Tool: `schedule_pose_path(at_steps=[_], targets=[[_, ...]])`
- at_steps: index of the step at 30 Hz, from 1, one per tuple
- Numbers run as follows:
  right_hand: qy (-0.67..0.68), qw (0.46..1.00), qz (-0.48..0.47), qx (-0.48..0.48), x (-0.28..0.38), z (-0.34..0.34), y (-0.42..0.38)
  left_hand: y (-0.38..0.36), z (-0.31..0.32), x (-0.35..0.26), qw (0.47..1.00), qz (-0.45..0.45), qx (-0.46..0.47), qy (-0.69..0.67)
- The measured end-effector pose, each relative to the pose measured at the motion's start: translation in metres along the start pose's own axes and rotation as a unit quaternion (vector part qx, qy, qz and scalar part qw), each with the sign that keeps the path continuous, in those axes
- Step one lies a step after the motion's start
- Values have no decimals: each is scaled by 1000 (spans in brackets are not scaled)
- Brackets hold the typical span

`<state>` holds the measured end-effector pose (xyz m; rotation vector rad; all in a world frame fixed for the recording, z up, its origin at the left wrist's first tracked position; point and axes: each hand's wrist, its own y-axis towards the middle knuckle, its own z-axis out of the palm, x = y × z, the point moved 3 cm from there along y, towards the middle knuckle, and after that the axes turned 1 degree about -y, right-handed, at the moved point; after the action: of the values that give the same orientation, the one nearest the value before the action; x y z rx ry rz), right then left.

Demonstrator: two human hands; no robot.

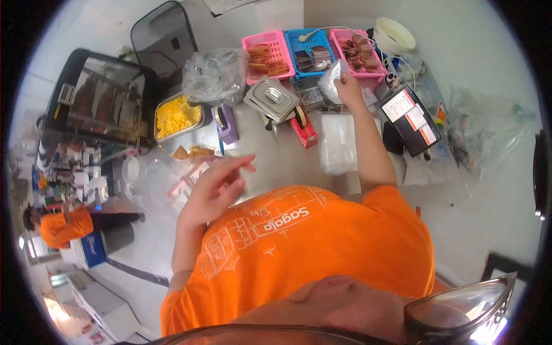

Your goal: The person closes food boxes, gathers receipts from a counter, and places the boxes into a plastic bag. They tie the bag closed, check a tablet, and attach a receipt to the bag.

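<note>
My left hand (pixel 215 187) hovers over the near left of the metal table, fingers stretched and thumb apart, with nothing in it. Below and beyond it lie a red-and-white packet (pixel 183 188) and brown pieces of food (pixel 198 151). My right hand (pixel 349 91) reaches out to the back right, its fingers closed on a whitish plastic bag (pixel 330 82). That bag is in front of the blue basket (pixel 292 40) with dark packets. A stack of clear plastic bags (pixel 338 144) lies beside my right forearm.
Pink baskets (pixel 265 39) of brown packets flank the blue one. A metal tray of yellow food (pixel 179 118), purple tape dispenser (pixel 226 122), red tape dispenser (pixel 305 132) and metal lids (pixel 273 99) stand on the table. A person in orange (pixel 66 227) stands far left.
</note>
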<state>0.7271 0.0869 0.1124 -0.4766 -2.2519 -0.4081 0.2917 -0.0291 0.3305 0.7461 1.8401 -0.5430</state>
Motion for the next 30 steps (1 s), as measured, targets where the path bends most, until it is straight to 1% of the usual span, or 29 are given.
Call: schedule_pose_path(at_steps=[1, 2, 3, 4, 6, 7, 8, 11, 12, 15, 16, 18, 21, 22, 24, 26, 28, 30], targets=[[129, 988, 11, 85, 49, -19, -28, 3, 8, 11, 995, -76, 6, -65], [257, 951, 30, 172, 96, -29, -61, 11, 12, 24, 997, -63, -28, -39], [363, 906, -79, 202, 136, -33, -89, 20, 14, 35, 997, -51, -62, -10], [402, 869, -78, 278, 167, -38, -114, 27, 18, 40, 989, -73, -116, -53], [292, 874, -171, 348, 213, -54, -141, 36, 28, 34, 961, -111, -174, -186], [233, 869, -220, 376, 228, -58, -152, 39, 30, 16, 937, -125, -175, -276], [227, 876, -246, 346, 237, -62, -159, 38, 31, 4, 906, -134, -173, -363], [217, 889, -321, 245, 255, -77, -174, 25, 27, -13, 917, -98, -206, -326], [216, 890, -339, 214, 258, -84, -180, 23, 26, -10, 931, -90, -217, -278], [204, 889, -388, 134, 263, -100, -190, 15, 28, -15, 929, -9, -235, -287], [197, 886, -406, 109, 265, -106, -191, 14, 28, -14, 934, 22, -213, -285], [171, 882, -426, 105, 268, -113, -197, 13, 27, -12, 941, 87, -168, -280], [137, 877, -454, 84, 277, -125, -204, 10, 34, -20, 988, 31, -104, -114], [127, 875, -461, 77, 279, -127, -206, 8, 36, -18, 986, -68, -81, -132], [119, 876, -467, 22, 276, -130, -204, 1, 38, -35, 992, -30, -98, -72], [125, 875, -468, -16, 273, -132, -202, -2, 40, -37, 990, -8, -109, -85], [145, 871, -468, -38, 272, -135, -201, -5, 43, -30, 979, -2, -114, -171], [127, 874, -454, -120, 264, -142, -193, -9, 35, -20, 972, -60, -115, -195]])
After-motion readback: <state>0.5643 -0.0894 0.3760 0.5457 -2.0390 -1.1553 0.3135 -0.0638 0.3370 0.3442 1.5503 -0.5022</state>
